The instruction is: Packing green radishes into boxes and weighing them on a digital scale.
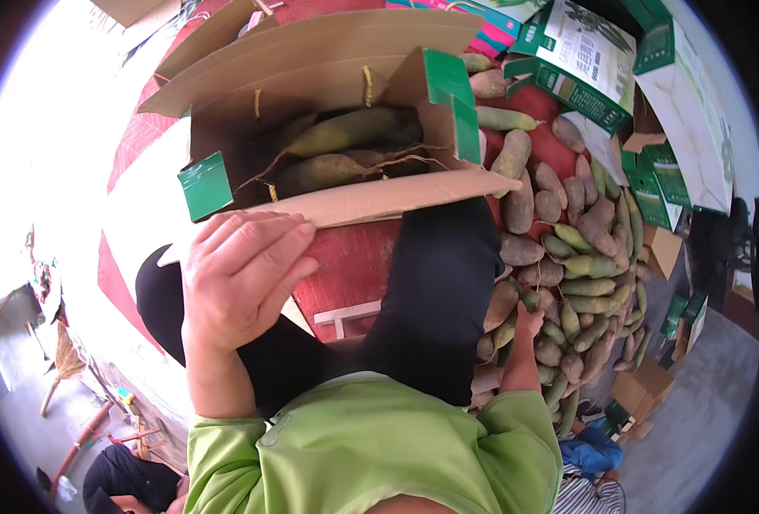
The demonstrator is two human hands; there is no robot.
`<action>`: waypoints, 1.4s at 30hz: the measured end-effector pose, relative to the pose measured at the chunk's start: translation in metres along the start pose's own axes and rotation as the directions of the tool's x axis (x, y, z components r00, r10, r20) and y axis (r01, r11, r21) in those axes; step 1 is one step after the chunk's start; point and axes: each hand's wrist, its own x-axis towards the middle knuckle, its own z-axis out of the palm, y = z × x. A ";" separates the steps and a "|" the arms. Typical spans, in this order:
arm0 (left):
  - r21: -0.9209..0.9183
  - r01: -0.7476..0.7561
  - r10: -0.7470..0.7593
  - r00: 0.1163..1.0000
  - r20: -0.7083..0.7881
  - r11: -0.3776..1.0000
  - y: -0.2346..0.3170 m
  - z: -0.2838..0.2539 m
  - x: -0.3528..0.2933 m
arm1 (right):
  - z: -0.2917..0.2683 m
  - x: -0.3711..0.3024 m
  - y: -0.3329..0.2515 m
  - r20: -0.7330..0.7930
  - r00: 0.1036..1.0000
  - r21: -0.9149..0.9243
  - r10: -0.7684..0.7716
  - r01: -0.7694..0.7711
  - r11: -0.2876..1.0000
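In front of me, a cardboard box with green corner flaps and yellow cord handles stands with its top flaps spread. Inside it lie several long green radishes, some with trailing roots. My left hand grips the edge of the near cardboard flap, its fingers over the top and its thumb below. Down at my right side, my right hand reaches into the pile, its fingers closed at the end of a green radish; most of that radish is hidden.
A heap of brown tubers and green radishes covers the red sheet on my right. White and green cartons stand behind it. Open cardboard boxes lie farther right. Two people sit behind me, one in striped clothing. A broom lies at left.
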 end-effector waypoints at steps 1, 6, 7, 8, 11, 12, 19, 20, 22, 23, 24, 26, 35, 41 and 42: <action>0.001 0.009 -0.009 1.000 -0.013 1.000 0.000 -0.001 -0.001 | 0.001 0.008 0.005 -0.008 1.000 -0.003 -0.013 0.013 1.000; -0.028 0.043 -0.043 0.999 0.007 0.999 0.000 -0.003 -0.006 | 0.004 0.022 0.012 0.040 0.999 -0.001 -0.032 0.032 0.999; -0.038 0.055 -0.055 0.998 0.008 0.998 -0.001 -0.004 -0.007 | 0.005 0.021 0.010 0.010 0.999 -0.064 -0.030 0.031 0.997; -0.036 0.063 -0.063 0.998 0.006 0.997 -0.001 -0.004 -0.008 | 0.006 0.021 0.008 0.012 0.999 -0.069 -0.037 0.038 0.997; -0.048 0.087 -0.086 0.996 0.017 0.995 -0.006 -0.006 -0.011 | 0.007 0.008 0.000 0.011 0.999 0.112 0.053 -0.054 0.992; -0.060 0.141 -0.140 0.990 0.018 0.988 -0.007 -0.008 -0.011 | 0.004 0.007 0.002 0.002 1.000 0.110 -0.003 0.003 0.994; -0.093 0.329 -0.336 0.938 -0.080 0.940 -0.014 -0.010 -0.017 | -0.035 -0.022 -0.022 0.065 0.991 0.069 -0.119 0.114 0.991; -0.111 0.343 -0.353 0.931 -0.090 0.933 -0.013 -0.009 -0.017 | -0.040 -0.023 -0.025 0.020 0.986 0.092 -0.167 0.165 0.982; -0.109 0.338 -0.349 0.931 -0.104 0.935 -0.014 -0.009 -0.018 | -0.053 -0.011 -0.026 -0.016 0.944 0.194 -0.330 0.326 0.925; -0.107 0.328 -0.340 0.933 -0.117 0.938 -0.015 -0.009 -0.018 | -0.059 -0.006 -0.028 -0.068 0.877 0.290 -0.475 0.473 0.832; -0.105 0.309 -0.320 0.940 -0.119 0.945 -0.017 -0.009 -0.018 | -0.068 -0.008 -0.039 -0.104 0.858 0.439 -0.503 0.493 0.751; -0.114 0.299 -0.312 0.943 -0.116 0.947 -0.020 -0.008 -0.021 | -0.106 -0.036 -0.086 -0.165 0.830 0.558 -0.532 0.524 0.644; -0.179 0.320 -0.339 0.937 -0.088 0.930 -0.020 -0.008 -0.021 | -0.283 -0.173 -0.264 -0.667 0.312 0.570 -0.677 0.798 -0.194; -0.211 0.351 -0.373 0.925 -0.072 0.912 -0.021 -0.010 -0.020 | -0.315 -0.230 -0.336 -0.673 0.173 0.696 -0.719 0.477 -0.537; -0.226 0.358 -0.382 0.921 -0.072 0.906 -0.021 -0.010 -0.021 | -0.307 -0.243 -0.349 -0.634 0.221 0.741 -0.741 0.447 -0.501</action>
